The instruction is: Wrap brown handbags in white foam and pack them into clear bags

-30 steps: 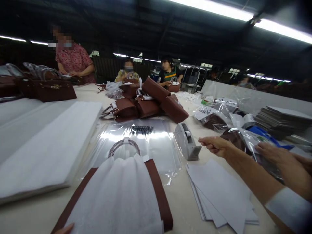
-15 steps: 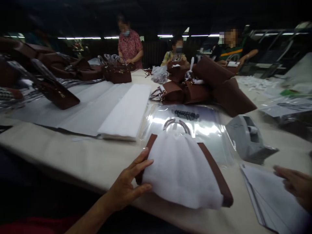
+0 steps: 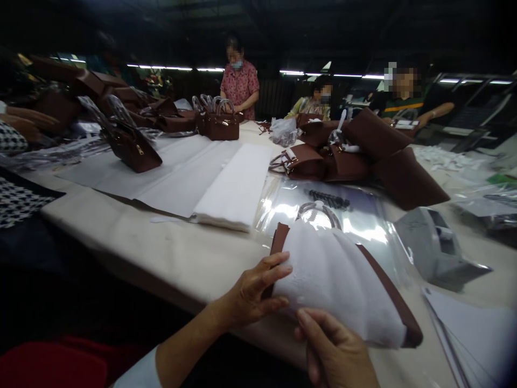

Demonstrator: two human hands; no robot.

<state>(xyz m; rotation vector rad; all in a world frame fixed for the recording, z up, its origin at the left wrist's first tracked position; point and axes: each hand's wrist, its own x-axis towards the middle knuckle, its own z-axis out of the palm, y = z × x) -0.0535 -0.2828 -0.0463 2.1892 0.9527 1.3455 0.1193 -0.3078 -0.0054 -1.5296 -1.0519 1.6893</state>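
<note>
A brown handbag (image 3: 385, 277) leans near the table's front edge, its front covered by a white wrapping sheet (image 3: 335, 280). Its handles (image 3: 319, 213) are wrapped in clear plastic and stick up at the top. My left hand (image 3: 256, 291) grips the bag's left side, fingers on the brown edge and the white sheet. Close by, at the sheet's lower left edge, my right hand (image 3: 335, 350) is closed in a pinch. What lies between its thumb and finger is too small to make out.
Behind the bag lie clear plastic sheets (image 3: 363, 215). White foam sheets (image 3: 234, 188) are stacked to the left, a grey tape dispenser (image 3: 440, 245) and white papers (image 3: 472, 323) to the right. Brown handbags (image 3: 347, 161) pile up at the back; co-workers (image 3: 240, 81) stand beyond.
My right hand has come from the papers at the right to the lower left edge of the white sheet and closed in a pinch. My left hand stays on the bag. The view has shifted left.
</note>
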